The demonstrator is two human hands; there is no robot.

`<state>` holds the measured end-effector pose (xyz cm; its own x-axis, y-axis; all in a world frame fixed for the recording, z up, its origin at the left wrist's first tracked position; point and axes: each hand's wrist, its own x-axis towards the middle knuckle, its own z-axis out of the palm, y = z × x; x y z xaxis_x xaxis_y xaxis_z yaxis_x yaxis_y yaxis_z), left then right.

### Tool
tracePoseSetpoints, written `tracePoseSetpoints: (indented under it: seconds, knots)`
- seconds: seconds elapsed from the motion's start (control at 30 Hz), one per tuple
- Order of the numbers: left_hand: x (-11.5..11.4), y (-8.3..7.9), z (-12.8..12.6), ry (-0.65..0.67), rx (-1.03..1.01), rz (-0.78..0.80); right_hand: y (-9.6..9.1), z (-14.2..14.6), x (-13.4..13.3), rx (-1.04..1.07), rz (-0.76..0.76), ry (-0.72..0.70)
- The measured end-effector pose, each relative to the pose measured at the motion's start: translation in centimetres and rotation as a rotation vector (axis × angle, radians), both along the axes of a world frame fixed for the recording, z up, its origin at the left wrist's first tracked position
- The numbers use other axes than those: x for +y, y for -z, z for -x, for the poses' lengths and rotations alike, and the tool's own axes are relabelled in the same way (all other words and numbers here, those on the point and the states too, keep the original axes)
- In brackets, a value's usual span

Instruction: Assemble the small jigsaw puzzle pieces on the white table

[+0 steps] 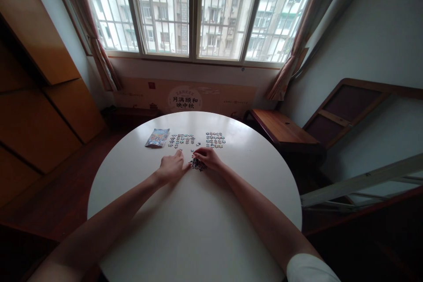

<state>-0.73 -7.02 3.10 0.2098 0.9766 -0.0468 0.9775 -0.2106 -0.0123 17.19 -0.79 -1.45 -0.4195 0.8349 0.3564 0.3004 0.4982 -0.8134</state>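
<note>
Both of my arms reach across a round white table [198, 224]. My left hand [172, 166] lies flat on the tabletop with its fingers stretched toward a small pile of puzzle pieces [197, 165]. My right hand [207, 157] has its fingers curled together over that pile, pinching at a piece too small to make out. Beyond the hands, two groups of puzzle pieces are spread in rows, a left group [181, 140] and a right group [215, 139]. A small colourful picture packet [157, 137] lies left of them.
A wooden chair [284, 128] stands at the table's far right. A printed cardboard panel [185, 97] leans under the barred window [194, 9]. Wooden cabinets [39, 97] fill the left wall, and a metal ladder rail [363, 180] crosses the right side.
</note>
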Motion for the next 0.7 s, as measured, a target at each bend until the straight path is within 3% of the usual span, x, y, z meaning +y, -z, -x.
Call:
tracePoseSetpoints:
  seconds: [0.7]
  knots:
    - [2.2,1.9,1.4,-0.01,-0.07,-0.088,-0.1,0.0,-0.1,-0.01,-0.003,0.01]
